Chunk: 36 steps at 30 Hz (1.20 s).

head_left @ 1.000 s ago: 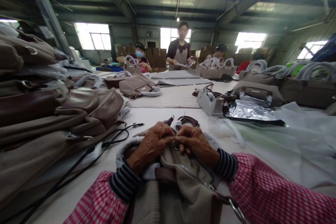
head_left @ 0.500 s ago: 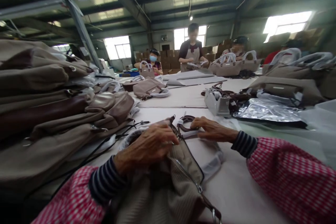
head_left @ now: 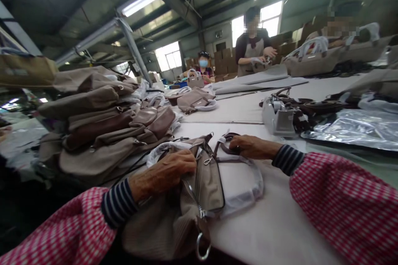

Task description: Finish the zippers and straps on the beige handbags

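Observation:
A taupe handbag lies in front of me with its zipper open, showing a beige lining. My left hand is closed on the edge of the bag's opening. Beyond the bag, my right hand has its fingers closed around a coiled dark brown strap with a white wrap on it. A metal clip at the strap's end rests over the lining. The bag's handle, covered in translucent wrapping, loops out to the right on the table. A large metal ring hangs at the bag's near end.
Stacked taupe bags rise at the left. A grey box with dark straps and a silvery plastic sheet sit on the right of the white table. Another bag lies farther back. Co-workers, one in an apron, are across the table.
My view has swung left and tilted. My left hand has closed lower on the bag's edge. The clip now shows over the lining, and my right fingers have curled around the strap.

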Each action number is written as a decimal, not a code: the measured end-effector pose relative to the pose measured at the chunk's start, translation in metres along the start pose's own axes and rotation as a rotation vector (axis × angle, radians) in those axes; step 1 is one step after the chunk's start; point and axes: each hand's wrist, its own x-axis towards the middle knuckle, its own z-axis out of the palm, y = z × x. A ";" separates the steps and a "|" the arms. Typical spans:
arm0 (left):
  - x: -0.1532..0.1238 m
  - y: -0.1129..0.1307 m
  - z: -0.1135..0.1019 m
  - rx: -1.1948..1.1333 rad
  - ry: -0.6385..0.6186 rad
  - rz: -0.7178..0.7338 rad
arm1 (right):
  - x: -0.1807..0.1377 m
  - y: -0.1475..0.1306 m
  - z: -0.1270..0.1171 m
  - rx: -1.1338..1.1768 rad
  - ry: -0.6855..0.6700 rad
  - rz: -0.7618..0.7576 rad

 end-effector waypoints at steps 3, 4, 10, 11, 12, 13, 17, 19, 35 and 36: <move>-0.007 0.003 -0.005 -0.092 0.024 0.024 | 0.005 -0.006 0.005 -0.069 0.007 0.055; -0.010 0.003 -0.007 -0.130 0.050 0.027 | 0.006 -0.006 0.006 -0.090 0.009 0.079; -0.015 -0.005 0.002 -0.095 0.043 0.060 | -0.003 -0.009 -0.001 -0.104 0.164 0.139; -0.014 -0.006 0.006 -0.098 0.100 0.055 | -0.007 -0.014 -0.006 -0.084 0.204 0.122; -0.013 -0.008 0.011 -0.106 0.168 0.041 | -0.010 -0.021 -0.010 -0.059 0.244 0.089; -0.011 -0.009 0.015 -0.111 0.243 0.027 | -0.014 -0.030 -0.014 -0.031 0.277 0.037; -0.004 -0.009 0.020 -0.088 0.443 0.007 | -0.026 -0.072 -0.007 0.050 0.212 -0.239; -0.001 -0.006 0.016 -0.067 0.506 0.010 | -0.028 -0.089 0.010 0.022 0.106 -0.319; 0.037 -0.001 0.000 -0.413 0.527 0.084 | 0.010 -0.114 0.053 -0.003 0.164 -0.542; 0.036 -0.001 0.000 -0.442 0.516 0.082 | 0.011 -0.113 0.055 -0.008 0.126 -0.531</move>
